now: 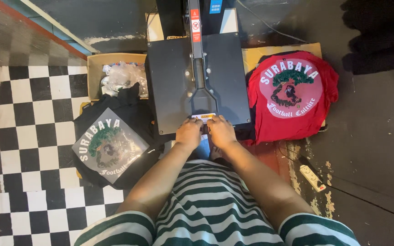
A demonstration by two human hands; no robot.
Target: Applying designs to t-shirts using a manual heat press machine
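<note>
Both hands, left and right, clasp the heat press handle.

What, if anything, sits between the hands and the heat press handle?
Nothing visible. The left hand and right hand lie side by side, already on the front end of the heat press handle, over the near edge of the black top platen. The black shirt and red shirt lie off to either side.

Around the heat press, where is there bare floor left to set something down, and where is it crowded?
Free: the checkered floor left of the black shirt, and the dark floor right of the red shirt. Crowded: both hands grip the press handle, with shirts and a cardboard box tight on either side.
</note>
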